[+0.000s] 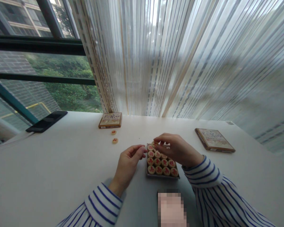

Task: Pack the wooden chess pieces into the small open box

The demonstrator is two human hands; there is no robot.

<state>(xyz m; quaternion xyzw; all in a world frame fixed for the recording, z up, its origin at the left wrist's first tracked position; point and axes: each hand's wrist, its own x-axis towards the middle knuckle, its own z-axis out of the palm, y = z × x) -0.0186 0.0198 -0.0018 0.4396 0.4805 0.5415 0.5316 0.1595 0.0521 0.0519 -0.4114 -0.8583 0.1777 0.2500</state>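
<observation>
A shallow box (162,177) in front of me holds rows of round wooden Chinese chess pieces (158,170) with red characters facing up. Over its far rows, my right hand (171,146) pinches one chess piece (154,143) between thumb and fingertips, covering part of the box. My left hand (130,164) is beside the box's left edge, fingers curled and thumb pressed to the index finger; whether anything small is between them is hidden. Two loose pieces, one nearer (115,141) and one farther (113,132), lie on the white table (80,176) to the left.
A flat printed box (110,120) lies at the table's back left, and a similar one (215,140) at the right. A black phone (47,121) with a cable rests at the far left. Near me is a pixelated device (171,209). Sheer curtains (142,63) hang behind the table.
</observation>
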